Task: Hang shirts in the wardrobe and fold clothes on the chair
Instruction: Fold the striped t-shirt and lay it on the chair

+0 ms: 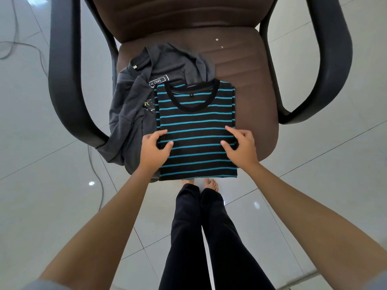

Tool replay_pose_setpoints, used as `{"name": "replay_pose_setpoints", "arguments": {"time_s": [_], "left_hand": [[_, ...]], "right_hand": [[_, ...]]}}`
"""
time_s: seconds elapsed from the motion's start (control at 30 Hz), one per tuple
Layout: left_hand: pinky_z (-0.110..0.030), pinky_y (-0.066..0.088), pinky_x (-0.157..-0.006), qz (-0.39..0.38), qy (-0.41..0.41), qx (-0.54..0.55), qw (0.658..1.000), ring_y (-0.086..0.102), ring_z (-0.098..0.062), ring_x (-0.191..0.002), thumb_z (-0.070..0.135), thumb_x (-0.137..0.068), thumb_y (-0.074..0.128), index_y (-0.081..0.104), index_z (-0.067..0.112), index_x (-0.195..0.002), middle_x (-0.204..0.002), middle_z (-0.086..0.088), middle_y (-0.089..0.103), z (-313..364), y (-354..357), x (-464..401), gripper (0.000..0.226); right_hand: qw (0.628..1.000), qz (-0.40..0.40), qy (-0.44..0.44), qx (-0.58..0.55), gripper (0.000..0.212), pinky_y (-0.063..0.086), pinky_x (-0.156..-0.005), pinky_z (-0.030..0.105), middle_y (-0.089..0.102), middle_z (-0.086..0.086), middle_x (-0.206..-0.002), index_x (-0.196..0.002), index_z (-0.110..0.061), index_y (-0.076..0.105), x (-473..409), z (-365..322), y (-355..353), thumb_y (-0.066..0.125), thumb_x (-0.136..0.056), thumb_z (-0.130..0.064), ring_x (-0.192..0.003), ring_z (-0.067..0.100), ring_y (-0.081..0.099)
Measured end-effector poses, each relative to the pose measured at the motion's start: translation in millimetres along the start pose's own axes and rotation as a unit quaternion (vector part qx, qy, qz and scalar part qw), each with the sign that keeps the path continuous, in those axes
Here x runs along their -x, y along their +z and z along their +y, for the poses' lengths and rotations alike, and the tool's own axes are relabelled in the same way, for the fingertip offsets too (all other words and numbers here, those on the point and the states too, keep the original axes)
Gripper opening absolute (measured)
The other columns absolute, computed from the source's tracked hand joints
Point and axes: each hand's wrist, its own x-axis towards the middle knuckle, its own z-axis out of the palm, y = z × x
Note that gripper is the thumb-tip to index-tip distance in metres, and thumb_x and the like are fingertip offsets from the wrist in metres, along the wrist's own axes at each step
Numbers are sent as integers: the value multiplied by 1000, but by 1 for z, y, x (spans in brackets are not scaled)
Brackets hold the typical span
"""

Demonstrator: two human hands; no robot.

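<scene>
1. Brown chair [247,65] with black armrests: the folding surface, standing on a pale tiled floor [335,174]. No wardrobe in view, so nothing to say about the hanging part of the task; to be counted as open work as far as visible.

2. Grey shirt [134,105] with an "Est. 1945" print: crumpled and unfolded, spread over the left half of the seat, one part hanging off the front left edge, partly buried under the striped one. Judged still to be done, whether by folding or hanging.

3. Black shirt with teal stripes [196,120]: lying flat on the seat, collar away from the body, hem at the front edge. Sides already turned in to a neat rectangle, sleeves out of sight. Judged half folded: lengthwise fold done, crosswise fold probably next.

4. Left hand [155,149]: at the left edge of the striped shirt, about two thirds down. Fingers and thumb curled, pinching the folded edge.

5. Right hand [240,145]: mirrored at the right edge, same height. Fingertips bent onto the cloth, thumb tucked lower; appears to pinch the edge too, though the underside is hidden.

6. Overall judgement: one garment mid-fold, one untouched, no finished stack anywhere in view. More left than done.
</scene>
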Motion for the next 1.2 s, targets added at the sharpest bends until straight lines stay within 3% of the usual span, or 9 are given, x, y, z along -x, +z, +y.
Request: {"name": "replay_pose_setpoints", "arguments": {"time_s": [0.1,0.2,0.33,0.47,0.6,0.77,0.87,1.0,1.2], "left_hand": [[-33,40,-103,0,-43,18,999,47,-16,-114,38,-85,65,52,34,-127,-128,-4,43,14,3,-31,44],[-35,44,-102,19,-84,86,993,53,-19,-115,36,-84,67,59,32,-118,-124,-7,53,29,2,-62,35],[-36,49,-98,13,-115,173,978,59,-18,-108,26,-81,71,66,32,-109,-117,-7,62,37,-6,-94,29],[-31,49,-97,-29,-127,262,956,59,-16,-112,10,-81,72,66,22,-116,-125,-3,60,43,-10,-109,38],[-26,54,-84,-35,-140,286,947,65,-15,-99,3,-78,72,71,21,-99,-114,-7,67,46,-12,-117,28],[-29,55,-81,-84,-179,341,919,66,-22,-100,-6,-78,67,71,19,-100,-113,-10,67,52,-21,-121,33],[-26,55,-78,-115,-170,366,908,65,-19,-103,-9,-81,60,67,20,-110,-115,-6,66,61,-30,-111,42],[-24,56,-72,-90,-132,400,902,69,-14,-92,-13,-81,55,64,17,-115,-107,0,69,75,-43,-77,46],[-29,56,-76,-99,-78,445,887,66,-25,-99,-15,-80,55,67,15,-110,-113,-12,67,96,-69,-9,44]], "right_hand": [[999,15,17,29,49,38,-102,39,47,3,-128,-134,-40,48,-32,-14,-1,63,-87,-43,-117,20,44],[998,17,49,-30,49,37,-107,42,43,1,-125,-134,-43,47,-64,-27,-3,63,-87,-43,-118,21,44],[989,9,91,-119,51,40,-103,27,37,-3,-120,-133,-40,48,-100,-42,-7,67,-86,-37,-107,15,50],[989,3,99,-114,35,43,-104,37,59,-14,-120,-107,-47,62,-124,-50,-4,68,-73,-51,-116,16,52],[979,-3,99,-179,26,48,-98,30,62,-10,-112,-100,-30,66,-129,-60,-5,75,-80,-17,-108,10,57],[959,-43,124,-252,33,50,-96,31,60,-3,-122,-103,-32,68,-126,-64,-18,75,-80,-10,-113,15,58],[954,-25,96,-281,32,54,-93,33,65,-5,-113,-98,-32,70,-113,-71,-29,74,-80,-7,-106,12,62],[968,25,22,-248,31,49,-96,25,64,-19,-107,-103,-29,69,-78,-87,-48,73,-81,-7,-105,2,60],[973,77,-29,-213,29,46,-96,17,61,-26,-104,-109,-26,70,-1,-110,-82,72,-83,-12,-100,-12,57]]}}
